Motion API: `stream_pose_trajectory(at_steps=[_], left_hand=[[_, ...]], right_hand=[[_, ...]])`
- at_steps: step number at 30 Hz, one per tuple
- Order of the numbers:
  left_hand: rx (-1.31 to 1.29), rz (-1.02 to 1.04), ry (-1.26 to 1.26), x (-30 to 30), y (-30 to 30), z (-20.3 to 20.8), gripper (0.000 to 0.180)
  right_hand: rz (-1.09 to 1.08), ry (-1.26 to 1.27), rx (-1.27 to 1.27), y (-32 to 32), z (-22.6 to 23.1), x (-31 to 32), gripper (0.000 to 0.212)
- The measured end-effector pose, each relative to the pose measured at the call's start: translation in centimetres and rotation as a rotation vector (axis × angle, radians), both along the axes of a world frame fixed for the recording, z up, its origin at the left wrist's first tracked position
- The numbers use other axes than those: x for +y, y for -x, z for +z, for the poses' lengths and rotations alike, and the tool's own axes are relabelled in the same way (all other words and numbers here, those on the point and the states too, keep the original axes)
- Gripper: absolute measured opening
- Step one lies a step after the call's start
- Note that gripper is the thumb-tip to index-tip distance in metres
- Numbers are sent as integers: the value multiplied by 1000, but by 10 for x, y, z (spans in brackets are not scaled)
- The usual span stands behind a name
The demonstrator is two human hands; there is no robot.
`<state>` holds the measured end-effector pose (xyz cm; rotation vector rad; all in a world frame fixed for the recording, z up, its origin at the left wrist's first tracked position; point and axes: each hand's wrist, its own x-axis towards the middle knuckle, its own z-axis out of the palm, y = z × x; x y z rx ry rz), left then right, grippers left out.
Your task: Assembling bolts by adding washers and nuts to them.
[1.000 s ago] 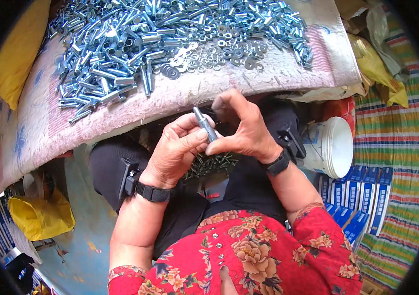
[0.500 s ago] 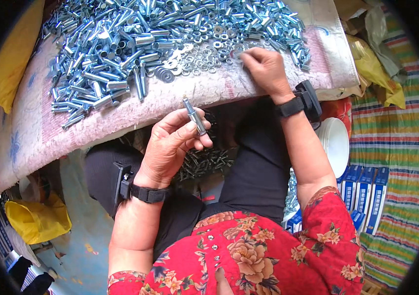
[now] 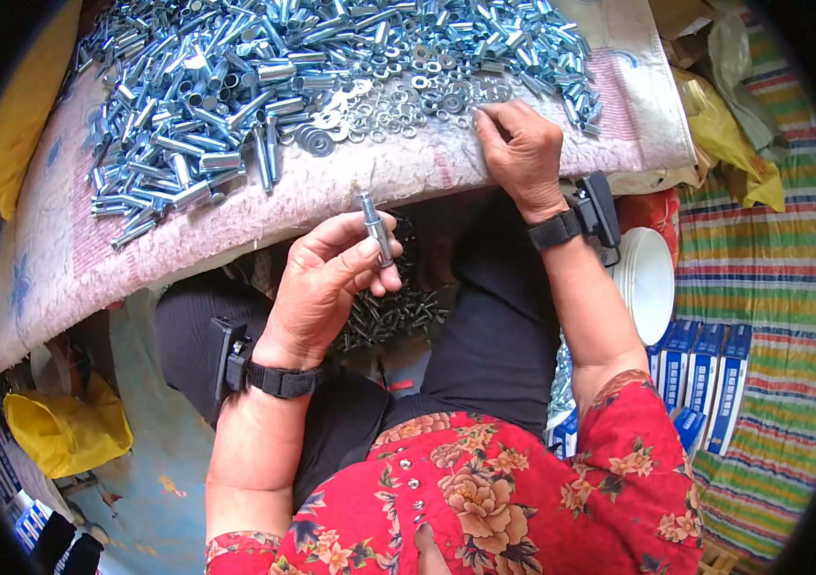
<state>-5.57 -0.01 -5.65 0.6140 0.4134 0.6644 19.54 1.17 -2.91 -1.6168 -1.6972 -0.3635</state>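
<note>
My left hand [image 3: 333,271] is closed round an expansion bolt [image 3: 377,232], pinching its metal sleeve between thumb and fingers. The bolt stands nearly upright, its threaded end pointing up and away from me, just off the table's near edge. My right hand [image 3: 526,153] is over the table's front part, thumb and forefinger drawn together at the right end of the washers [image 3: 381,117]. What those fingertips hold, if anything, is too small to make out. Behind and left of the washers spreads a large heap of shiny metal sleeves [image 3: 206,105].
A pinkish patterned cloth [image 3: 264,216] covers the table. Below its edge, between my knees, lies a pile of dark bolts [image 3: 384,321]. To my right are a white bucket [image 3: 645,287], blue-and-white boxes [image 3: 705,374] and a striped sheet [image 3: 772,412]. A yellow bag [image 3: 68,431] lies at left.
My right hand has shifted slightly right and toward me along the washers, fingers still pinched. My left hand keeps the bolt, now turned more upright. The whole view has shifted a little.
</note>
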Motion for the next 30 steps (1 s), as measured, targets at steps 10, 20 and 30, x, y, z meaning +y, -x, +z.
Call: stream_pose_trajectory(at_steps=[10, 20, 30], left_hand=[[44, -5, -34, -1, -1, 1, 28], [101, -9, -128, 0, -3, 4, 29], [268, 23, -494, -7, -15, -1, 24]], right_hand=[[130, 348, -103, -14, 2, 10, 15], [-56, 319, -329, 9, 0, 22, 12], [544, 574, 857, 63, 27, -59, 13]])
